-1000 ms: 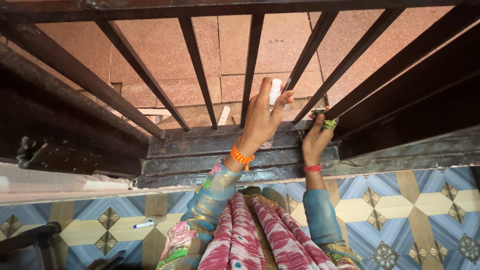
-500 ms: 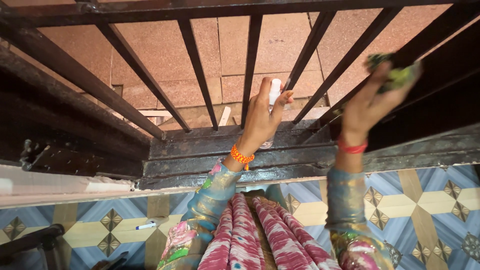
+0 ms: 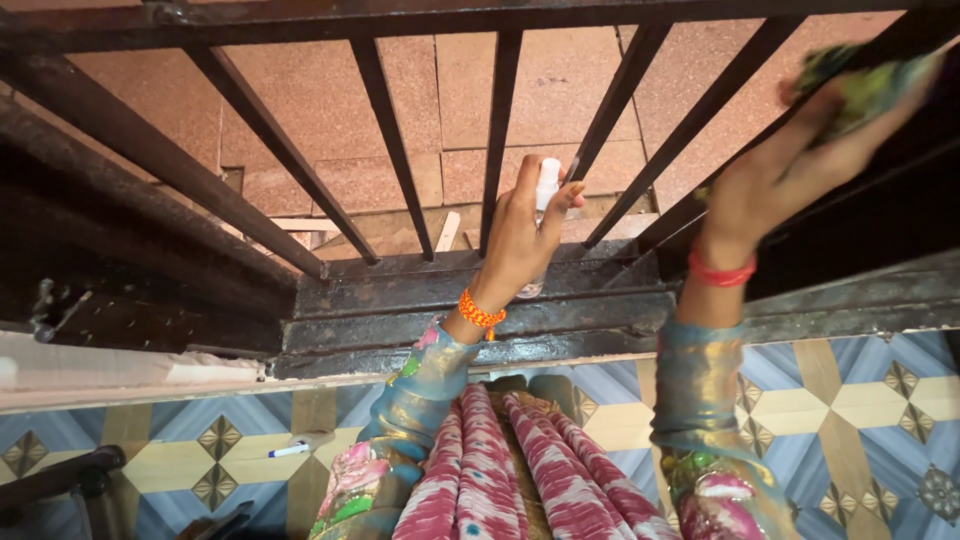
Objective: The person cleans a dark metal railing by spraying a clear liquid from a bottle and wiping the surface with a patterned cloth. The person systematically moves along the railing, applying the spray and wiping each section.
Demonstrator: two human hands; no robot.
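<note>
Left hand (image 3: 520,235) is up at the dark metal railing (image 3: 500,120), fingers wrapped round a small clear plastic spray bottle with a white cap (image 3: 546,195), forefinger near the nozzle. It sits just in front of the middle bars, above the railing's lower rail. That bottle looks light and rigid, a bit slick, so a grip round its narrow body suits it. Right hand (image 3: 790,165) is high by the railing's right-hand bars, closed on a blurred green and dark cloth (image 3: 865,85); soft, limp, best bunched in the palm. Patterned blue floor tiles (image 3: 850,400) lie below.
</note>
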